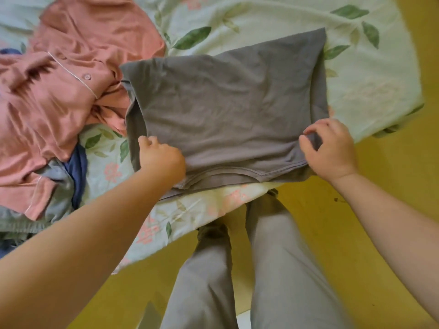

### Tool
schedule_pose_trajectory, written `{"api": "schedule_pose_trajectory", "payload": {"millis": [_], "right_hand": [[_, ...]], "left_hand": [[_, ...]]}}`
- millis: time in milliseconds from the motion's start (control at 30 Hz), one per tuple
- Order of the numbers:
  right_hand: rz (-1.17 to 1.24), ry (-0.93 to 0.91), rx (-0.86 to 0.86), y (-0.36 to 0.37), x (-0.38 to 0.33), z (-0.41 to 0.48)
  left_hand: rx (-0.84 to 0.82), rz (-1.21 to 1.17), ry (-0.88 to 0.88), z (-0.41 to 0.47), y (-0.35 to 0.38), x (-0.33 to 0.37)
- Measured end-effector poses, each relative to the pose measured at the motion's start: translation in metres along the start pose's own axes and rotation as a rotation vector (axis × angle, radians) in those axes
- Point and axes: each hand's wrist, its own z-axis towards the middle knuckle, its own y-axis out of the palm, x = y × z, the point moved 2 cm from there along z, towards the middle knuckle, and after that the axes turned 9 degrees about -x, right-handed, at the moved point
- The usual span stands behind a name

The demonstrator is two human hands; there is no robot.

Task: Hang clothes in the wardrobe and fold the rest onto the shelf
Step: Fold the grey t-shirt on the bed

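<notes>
— What is closest to the camera?

— The person's legs in smooth pale grey trousers (273,269), standing on a glossy yellow floor (384,205). Two bare forearms reach forward from there to the bed.

— And the grips?

— The left grip (159,158) has its fingers curled over the near left edge of the soft grey knit T-shirt (225,103) and holds the cloth there. The right grip (332,150) pinches a small bunch of the same cloth between thumb and bent fingers at the near right corner.

— Where does the shirt lie?

— Flat on the bed near its edge, folded to a rough rectangle. A stitched hem shows along the near side, and a sleeve is tucked under on the left.

— What is under it?

— A thin, pale cotton bed sheet printed with green leaves and pink flowers (370,77), slightly creased.

— Further off?

— To the left, touching the shirt's left edge, a crumpled salmon-pink satin pyjama top with white piping and a button (59,96). Under its near side lie a dark blue garment (79,172) and a dull grey-green one (59,195), both rumpled.
</notes>
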Motion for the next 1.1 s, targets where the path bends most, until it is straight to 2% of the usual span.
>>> {"api": "schedule_pose_trajectory", "payload": {"millis": [67, 133, 233, 300, 400, 500, 667, 800, 900, 1100], "right_hand": [[0.146, 0.292, 0.025, -0.004, 0.01, 0.003], [0.281, 0.558, -0.066, -0.005, 0.019, 0.004], [0.423, 0.708, -0.2, 0.001, 0.024, 0.002], [0.498, 0.734, -0.258, 0.003, 0.025, 0.004], [0.564, 0.729, -0.353, 0.004, 0.032, 0.004], [0.609, 0.684, -0.467, 0.008, 0.039, -0.002], [0.652, 0.583, -0.534, 0.011, 0.049, -0.008], [0.657, 0.48, -0.686, -0.009, 0.057, 0.004], [0.596, 0.466, -0.619, -0.045, 0.083, 0.027], [0.331, 0.573, -0.268, -0.138, 0.13, 0.072]], "left_hand": [[0.066, -0.163, 0.089, -0.008, -0.057, 0.017], [0.215, -0.352, 0.227, -0.009, -0.12, 0.04], [0.45, -0.533, 0.487, 0.011, -0.2, 0.085], [0.515, -0.602, 0.558, 0.028, -0.241, 0.11], [0.499, -0.621, 0.521, 0.052, -0.28, 0.139], [0.38, -0.55, 0.458, 0.065, -0.3, 0.157], [0.158, -0.395, 0.411, 0.074, -0.328, 0.174], [-0.038, -0.532, 0.421, 0.076, -0.352, 0.181], [-0.063, -0.709, 0.45, 0.07, -0.381, 0.185], [0.187, -0.955, 0.607, 0.047, -0.444, 0.199]]}}
